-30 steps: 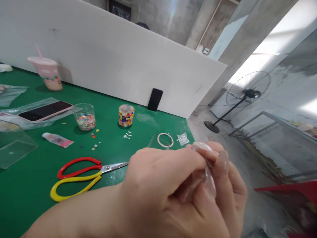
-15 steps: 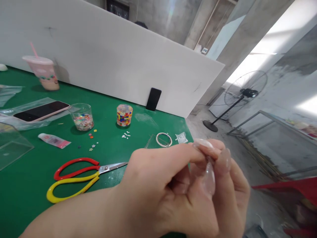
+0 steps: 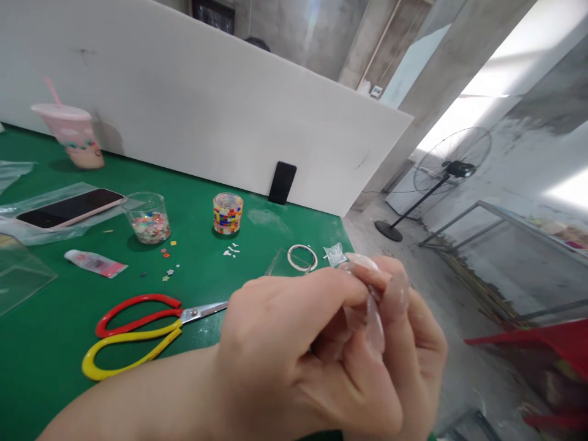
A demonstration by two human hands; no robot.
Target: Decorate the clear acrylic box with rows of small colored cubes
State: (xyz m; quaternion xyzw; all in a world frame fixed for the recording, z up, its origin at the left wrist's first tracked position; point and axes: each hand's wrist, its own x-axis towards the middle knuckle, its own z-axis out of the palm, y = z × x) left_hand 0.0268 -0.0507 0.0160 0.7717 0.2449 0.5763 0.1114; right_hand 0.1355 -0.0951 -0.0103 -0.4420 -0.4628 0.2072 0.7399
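Observation:
My left hand (image 3: 280, 343) reaches in from the lower left with its fingers curled into a pinch. Pressed against its fingertips is my right hand (image 3: 418, 349), also closed, with its thumb and fingers bunched. Long glossy nails cover the spot where the fingertips meet, so whatever they grip is hidden. Left of the hands lie scissors (image 3: 190, 315) with one red and one yellow handle, blades pointing toward my left hand. Just beyond my knuckles are a white ring (image 3: 290, 257) and a small clear packet (image 3: 335, 254).
On the green table (image 3: 206, 278) stand a clear cup of sequins (image 3: 152, 228) and a mosaic-patterned cup (image 3: 228, 215). A tube (image 3: 95, 263), phone (image 3: 68, 208) and pink tumbler (image 3: 76, 135) are at left. A black phone (image 3: 282, 182) leans on the white partition (image 3: 206, 110).
Both hands have shifted slightly left in view, still pressed together and pinching. The whole scene has slid a little left as well. Objects on the table keep their places.

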